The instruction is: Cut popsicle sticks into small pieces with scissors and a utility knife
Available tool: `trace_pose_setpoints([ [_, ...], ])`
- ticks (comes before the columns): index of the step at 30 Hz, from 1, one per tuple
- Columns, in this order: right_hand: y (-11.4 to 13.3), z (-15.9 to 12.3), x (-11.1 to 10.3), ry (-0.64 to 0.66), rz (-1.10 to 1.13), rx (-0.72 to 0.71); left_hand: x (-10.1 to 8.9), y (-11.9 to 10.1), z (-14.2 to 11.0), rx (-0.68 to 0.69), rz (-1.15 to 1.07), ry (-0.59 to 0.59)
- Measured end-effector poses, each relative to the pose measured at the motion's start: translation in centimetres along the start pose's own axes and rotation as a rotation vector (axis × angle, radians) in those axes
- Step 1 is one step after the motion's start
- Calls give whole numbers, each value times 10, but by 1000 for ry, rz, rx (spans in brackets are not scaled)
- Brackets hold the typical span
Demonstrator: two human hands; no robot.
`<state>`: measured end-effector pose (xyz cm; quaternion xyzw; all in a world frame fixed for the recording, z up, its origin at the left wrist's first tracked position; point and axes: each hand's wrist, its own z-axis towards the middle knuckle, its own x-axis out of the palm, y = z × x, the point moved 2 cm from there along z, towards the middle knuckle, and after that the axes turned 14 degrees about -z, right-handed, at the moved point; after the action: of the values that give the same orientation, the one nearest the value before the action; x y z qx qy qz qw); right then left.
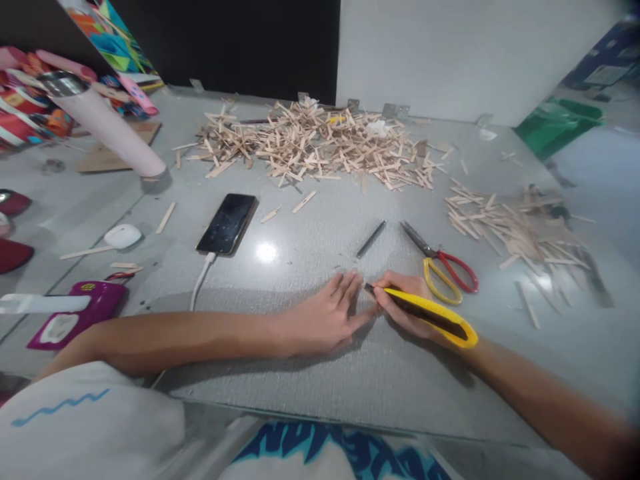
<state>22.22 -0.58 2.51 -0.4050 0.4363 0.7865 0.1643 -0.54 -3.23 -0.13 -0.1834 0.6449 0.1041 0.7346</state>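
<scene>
My right hand [405, 300] is closed around a yellow box cutter [433, 315]. The cutter's dark tip points left, close to the fingertips of my left hand [325, 313]. That left hand rests low on the tabletop, its fingers bent down and its thumb reaching toward the cutter. Whatever lies under those fingertips is too small and hidden to make out. Just beyond the hands are a thin grey metal stick [371, 239] and scissors [440, 260] with one red and one yellow handle.
A large heap of wooden sticks [315, 147] lies at the back, a smaller pile [520, 227] at right. To the left are a phone [227, 225] on a white cable, a pink bottle [107, 127], a white earbud case [123, 235] and a purple packet [80, 313].
</scene>
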Motion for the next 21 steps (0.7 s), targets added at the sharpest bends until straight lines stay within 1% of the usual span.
trace_pose_setpoints([
  [6,4,6,-7,21,-21,40,2,1,1,-15,-35,15],
  [12,-1,5,-2,17,15,58,2,3,2,-26,-36,31],
  [17,-3,0,1,-59,39,58,2,3,-1,-74,-24,42],
  [21,-9,-4,6,-168,126,147,-3,5,-1,-81,107,-53],
])
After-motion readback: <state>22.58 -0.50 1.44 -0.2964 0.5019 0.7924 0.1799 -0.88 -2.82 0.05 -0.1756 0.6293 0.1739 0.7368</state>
